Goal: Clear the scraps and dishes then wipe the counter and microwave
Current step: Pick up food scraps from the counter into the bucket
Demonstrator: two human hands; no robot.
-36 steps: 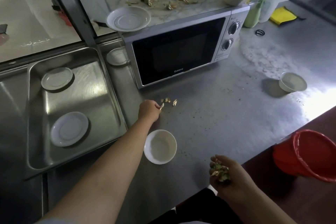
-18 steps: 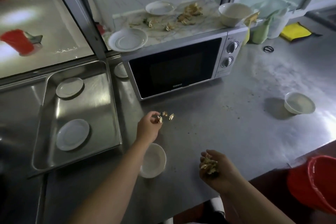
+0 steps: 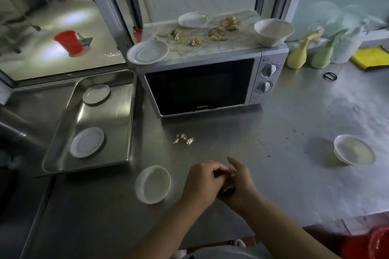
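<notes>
Both hands meet over the front of the dull stainless-steel surface (image 3: 263, 174), just right of a small white round bowl (image 3: 153, 184). The right hand (image 3: 240, 183) is cupped, its grip curled round a clump of tan, crumpled food scraps (image 3: 228, 183); the left hand (image 3: 202, 181) has its fingers bent in against that clump, seemingly passing over what it pinches, though what the left fingertips hold is hidden.

To do this well, I would keep the right palm turned up and closed enough that nothing slips out between the fingers, and press the new bits firmly into the pile before letting go. A few pale scrap pieces (image 3: 183, 139) lie on the surface in front of the silver microwave with the black door (image 3: 202, 86), and more dried peelings (image 3: 212, 31) sit on its marbled top among white dishes. The red bucket (image 3: 374, 244) at the lower right looks like the place to empty a full hand before gathering more.
</notes>
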